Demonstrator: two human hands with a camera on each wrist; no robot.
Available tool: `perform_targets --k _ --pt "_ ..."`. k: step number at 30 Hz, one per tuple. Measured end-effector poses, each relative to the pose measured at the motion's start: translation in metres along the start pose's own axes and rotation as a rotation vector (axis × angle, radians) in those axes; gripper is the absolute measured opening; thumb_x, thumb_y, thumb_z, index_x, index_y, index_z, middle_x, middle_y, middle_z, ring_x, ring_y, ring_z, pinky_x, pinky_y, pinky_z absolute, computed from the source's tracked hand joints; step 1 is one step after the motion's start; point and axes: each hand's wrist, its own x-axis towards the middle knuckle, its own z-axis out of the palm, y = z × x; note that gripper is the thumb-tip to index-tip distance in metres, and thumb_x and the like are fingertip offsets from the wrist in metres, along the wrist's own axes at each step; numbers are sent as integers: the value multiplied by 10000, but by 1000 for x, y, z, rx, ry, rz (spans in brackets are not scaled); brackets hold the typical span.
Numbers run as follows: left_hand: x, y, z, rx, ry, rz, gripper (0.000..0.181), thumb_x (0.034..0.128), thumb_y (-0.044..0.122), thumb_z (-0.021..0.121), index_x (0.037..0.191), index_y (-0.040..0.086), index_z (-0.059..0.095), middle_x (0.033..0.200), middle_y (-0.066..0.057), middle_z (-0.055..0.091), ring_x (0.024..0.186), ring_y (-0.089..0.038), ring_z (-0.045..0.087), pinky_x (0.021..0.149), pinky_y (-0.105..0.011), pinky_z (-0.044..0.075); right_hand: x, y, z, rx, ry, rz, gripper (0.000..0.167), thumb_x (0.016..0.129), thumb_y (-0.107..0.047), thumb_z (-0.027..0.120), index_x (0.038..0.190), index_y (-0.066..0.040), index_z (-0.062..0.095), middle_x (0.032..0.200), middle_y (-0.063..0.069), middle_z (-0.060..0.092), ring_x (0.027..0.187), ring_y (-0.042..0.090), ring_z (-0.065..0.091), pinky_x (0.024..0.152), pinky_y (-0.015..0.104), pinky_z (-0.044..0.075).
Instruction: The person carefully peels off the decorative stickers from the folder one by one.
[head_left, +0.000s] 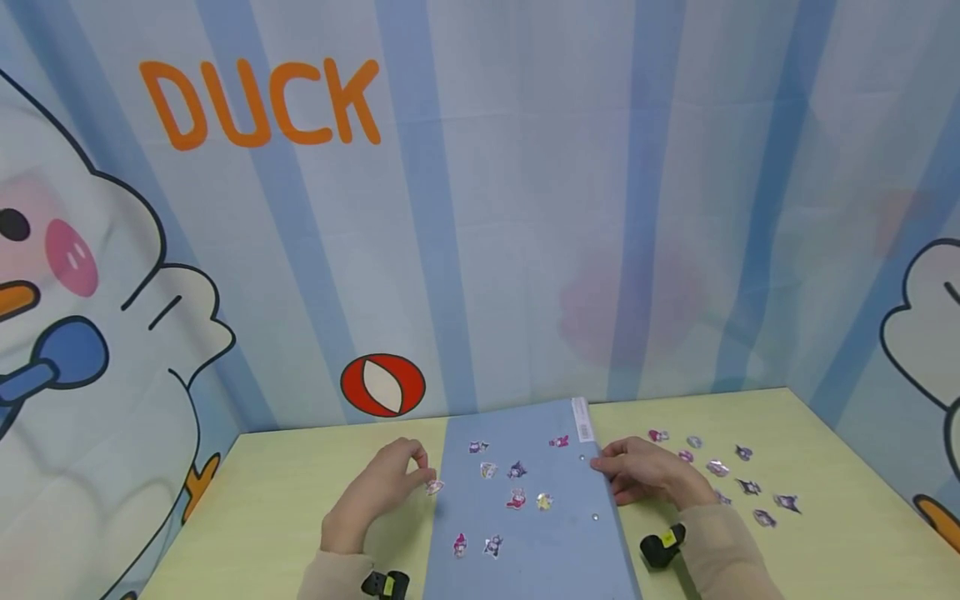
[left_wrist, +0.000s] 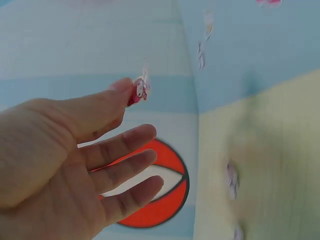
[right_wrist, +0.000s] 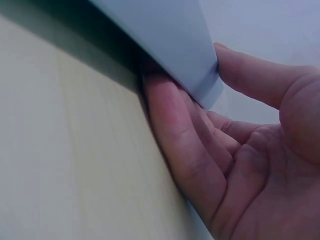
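A blue folder (head_left: 555,550) stands slightly tilted over the table, with several small cartoon stickers (head_left: 516,498) scattered across its face. Between thumb and forefinger my left hand (head_left: 381,487) pinches a pink-and-white sticker (left_wrist: 140,90) beside the folder's left edge; its other fingers are spread apart in the left wrist view. My right hand (head_left: 647,472) grips the folder's right edge, the thumb on the face and the fingers tucked behind. In the right wrist view the folder's edge (right_wrist: 182,50) sits between them, with some fingertips hidden.
More loose stickers (head_left: 717,468) lie on the pale yellow table (head_left: 817,550) at the right. A white label (head_left: 582,419) and two small round studs are on the folder's right side. Behind the table hangs a striped blue curtain (head_left: 517,208) with duck drawings.
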Motion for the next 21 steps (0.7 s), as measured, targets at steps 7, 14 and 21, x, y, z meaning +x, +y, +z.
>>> perform_targets --k 7,14,21 --pt "-12 -27 -27 6 55 -169 189 893 159 722 840 99 551 949 -70 534 849 -222 493 654 -355 421 0 -1 -1 -6 -10 8 306 942 -253 661 1074 18 607 832 126 666 620 156 597 585 300 549" --pt "-27 -57 -42 39 59 -236 130 921 102 657 870 49 550 936 -99 545 808 -235 478 686 -376 400 -1 1 0 -5 -28 8 298 945 -250 654 1064 20 607 834 129 668 627 156 605 593 300 551" --pt "-33 -77 -44 40 29 -288 117 926 57 626 841 24 553 856 -86 535 783 -227 489 674 -365 416 -1 0 1 -18 -5 3 308 945 -257 654 1071 18 600 842 134 669 631 164 610 593 305 551"
